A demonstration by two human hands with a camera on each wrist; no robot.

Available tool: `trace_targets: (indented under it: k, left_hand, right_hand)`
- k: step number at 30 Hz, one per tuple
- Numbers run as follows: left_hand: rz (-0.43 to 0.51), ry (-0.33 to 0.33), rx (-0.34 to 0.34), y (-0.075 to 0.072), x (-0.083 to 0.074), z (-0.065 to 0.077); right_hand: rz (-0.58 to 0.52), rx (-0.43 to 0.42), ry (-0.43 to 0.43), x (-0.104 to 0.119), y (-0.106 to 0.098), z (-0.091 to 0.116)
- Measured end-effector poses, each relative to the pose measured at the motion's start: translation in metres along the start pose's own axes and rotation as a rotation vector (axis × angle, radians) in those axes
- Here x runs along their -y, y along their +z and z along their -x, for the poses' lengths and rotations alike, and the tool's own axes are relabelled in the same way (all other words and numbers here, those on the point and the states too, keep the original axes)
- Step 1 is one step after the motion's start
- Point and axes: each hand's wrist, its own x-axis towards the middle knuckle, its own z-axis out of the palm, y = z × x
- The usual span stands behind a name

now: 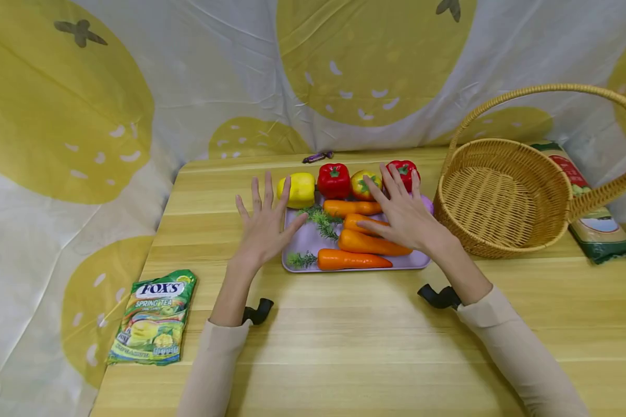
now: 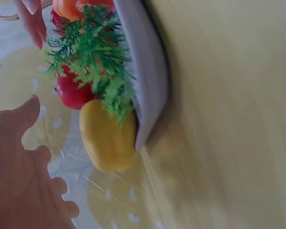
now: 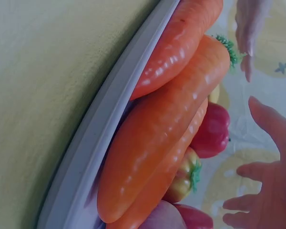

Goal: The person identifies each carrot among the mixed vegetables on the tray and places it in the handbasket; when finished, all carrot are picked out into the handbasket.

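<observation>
- The left hand (image 1: 263, 226) is held over the tray's left end, fingers spread wide, nothing gripped; in its wrist view a gap is seen between it and the yellow pepper (image 1: 298, 190).
- The right hand (image 1: 404, 214) is held above the tray's right side, fingers splayed too, nothing gripped; no contact is shown in its wrist view.
- Between and beneath them, the lilac tray (image 1: 305, 240) is set on the bench (image 1: 318, 330), loaded with four orange carrots (image 1: 352, 259), their green tops (image 1: 301, 260) pointed left.
- Along the back, a red pepper (image 1: 334, 180), a red-and-yellow fruit (image 1: 362, 184) and a second red pepper are lined up; whether all are carried by the tray cannot be told.
- Hard, glossy skins are seen here; the pieces can be judged light, stiff and rather slippery, prone to rolling if nudged.
- Each carrot is best taken round its thick middle, the feathery tops being likely to bend or pull loose; the peppers are best cupped from the sides.
- The tray looks thin and stiff; it would best be held by both short ends, kept level.
- Just right of the tray, the wicker basket (image 1: 459, 229) is placed, its tall arched handle offered as the natural hold.
</observation>
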Motion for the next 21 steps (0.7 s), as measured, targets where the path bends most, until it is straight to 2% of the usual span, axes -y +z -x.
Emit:
trace_targets:
  k: [6,9,17,21]
  left_hand:
    - [0.036,-0.024,0.053,0.002,0.02,0.016]
    - [0.058,-0.013,0.089,0.002,0.028,0.022]
    - [0.149,-0.004,0.27,0.005,0.042,0.032]
    - [0.158,-0.005,0.328,0.007,0.043,0.032]
  right_hand:
    - [0.014,0.003,-0.015,0.0,0.002,0.002]
    - [0.012,0.006,-0.019,0.001,0.002,0.003]
    - [-0.038,0.024,-0.052,0.005,0.004,0.008]
    - [-0.095,0.03,-0.089,0.009,0.005,0.011]
